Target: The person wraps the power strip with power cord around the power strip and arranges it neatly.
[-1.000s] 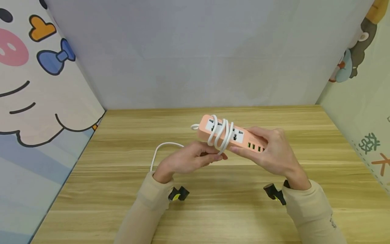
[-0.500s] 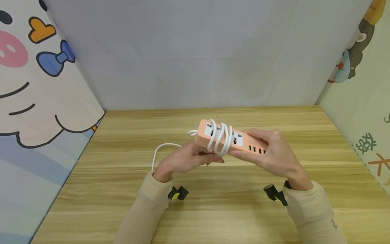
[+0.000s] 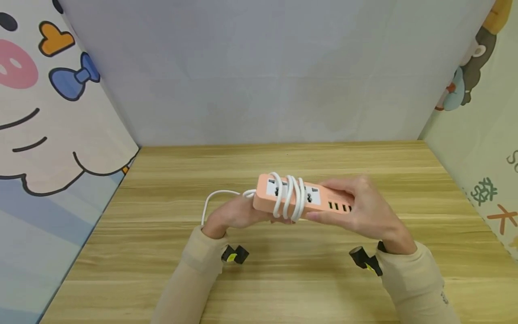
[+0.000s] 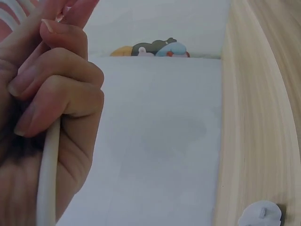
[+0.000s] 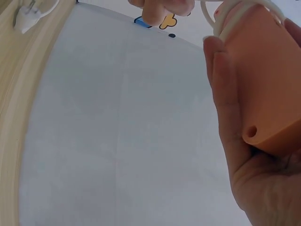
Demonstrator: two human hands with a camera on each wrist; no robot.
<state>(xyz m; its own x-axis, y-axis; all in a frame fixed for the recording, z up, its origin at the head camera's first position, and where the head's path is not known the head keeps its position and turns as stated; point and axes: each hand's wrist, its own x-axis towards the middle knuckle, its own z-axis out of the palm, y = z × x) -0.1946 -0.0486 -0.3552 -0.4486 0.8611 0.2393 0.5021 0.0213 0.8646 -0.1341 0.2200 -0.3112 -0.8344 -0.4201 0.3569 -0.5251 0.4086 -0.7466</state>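
A peach power strip (image 3: 326, 194) with white sockets and several USB ports is held above the table in the head view. My right hand (image 3: 370, 213) grips its right end, thumb along the near side. White cord (image 3: 300, 200) loops several times round its left half. Behind and below that left end is my left hand (image 3: 238, 212), its fingertips mostly hidden by the strip. In the left wrist view, the curled fingers (image 4: 70, 96) hold the cord, which runs down past the palm. The right wrist view shows the strip's underside (image 5: 270, 80) against my right hand.
A white plug (image 4: 261, 214) lies on the wooden table (image 3: 307, 279). The cord's slack arcs over the left forearm side. A grey wall (image 3: 283, 76) stands behind the table, with cartoon-printed panels (image 3: 81, 130) at the sides.
The power strip has come down in the head view and tilts less. My left hand's fingers have slid from in front of its lower edge to mostly behind it. The right hand keeps its grip.
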